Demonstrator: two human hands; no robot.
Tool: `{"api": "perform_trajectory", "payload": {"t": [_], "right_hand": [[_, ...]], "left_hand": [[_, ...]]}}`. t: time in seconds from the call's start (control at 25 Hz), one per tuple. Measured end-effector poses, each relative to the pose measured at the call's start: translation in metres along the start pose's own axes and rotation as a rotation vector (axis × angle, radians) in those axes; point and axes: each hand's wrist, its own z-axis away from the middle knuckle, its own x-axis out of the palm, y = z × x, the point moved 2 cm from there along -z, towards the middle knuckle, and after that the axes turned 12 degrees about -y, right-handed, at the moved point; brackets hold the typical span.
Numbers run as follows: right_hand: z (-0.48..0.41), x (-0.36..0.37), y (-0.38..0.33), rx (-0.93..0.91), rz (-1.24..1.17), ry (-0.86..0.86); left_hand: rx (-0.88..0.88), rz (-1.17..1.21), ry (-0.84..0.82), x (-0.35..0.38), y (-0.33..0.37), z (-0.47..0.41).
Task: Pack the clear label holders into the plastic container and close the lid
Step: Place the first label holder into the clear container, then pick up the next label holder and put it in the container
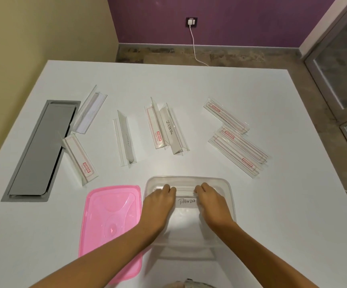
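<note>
Both your hands are down inside the clear rectangular plastic container (229,196). Your left hand (160,201) and right hand (211,201) each grip one end of a clear label holder with a white card reading "PANDA" (186,201); fingers curled over its far edge, thumbs hidden, so how tightly they pinch cannot be told. The holder runs crosswise between your fingertips, low in the container; whether it touches the bottom is unclear.

Just left of your left wrist, the pink translucent plastic lid (110,221) lies flat on the white table (251,225), beside the container, your forearm crossing its corner.

Beyond your fingertips, well apart:
- holder marked "ZEBRA" (172,129), standing tent-wise, straight ahead
- red-printed holder (157,129) touching its left side
- three more clear holders further left (124,140) (81,159) (90,111)
- flat stack of red-lined holders (239,150) ahead of your right fingers

Far left of your left fingers: grey metal cable hatch (37,150) set in the table.
</note>
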Motion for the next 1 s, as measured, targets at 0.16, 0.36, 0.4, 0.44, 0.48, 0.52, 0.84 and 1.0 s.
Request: {"api": "perform_trajectory", "payload": {"t": [0.16,0.36,0.4,0.44,0.48,0.52,0.84,1.0], "right_hand": [[0.013,-0.020,-0.017,-0.074,-0.111,0.118],[-0.016,-0.080,-0.045,-0.160,-0.232,0.519],[-0.034,-0.088,-0.047,-0.100,-0.282,0.497],[-0.056,-0.093,-0.047,-0.034,-0.316,0.426],[-0.079,-0.095,-0.046,0.030,-0.318,0.332],[-0.101,-0.095,-0.045,0.091,-0.299,0.225],[-0.173,-0.078,-0.039,0.254,-0.267,0.000],[-0.172,-0.082,-0.031,0.272,-0.407,0.119]], "left_hand": [[0.013,0.034,0.011,0.009,-0.005,-0.004],[-0.046,0.170,-0.040,0.018,-0.012,-0.017],[-0.049,0.187,-0.049,0.019,-0.012,-0.018],[-0.053,0.204,-0.056,0.019,-0.011,-0.019],[-0.055,0.224,-0.065,0.019,-0.011,-0.019],[-0.056,0.242,-0.073,0.018,-0.011,-0.019],[-0.056,0.253,-0.132,0.016,-0.015,-0.025],[-0.047,0.262,-0.130,0.016,-0.016,-0.025]]}}
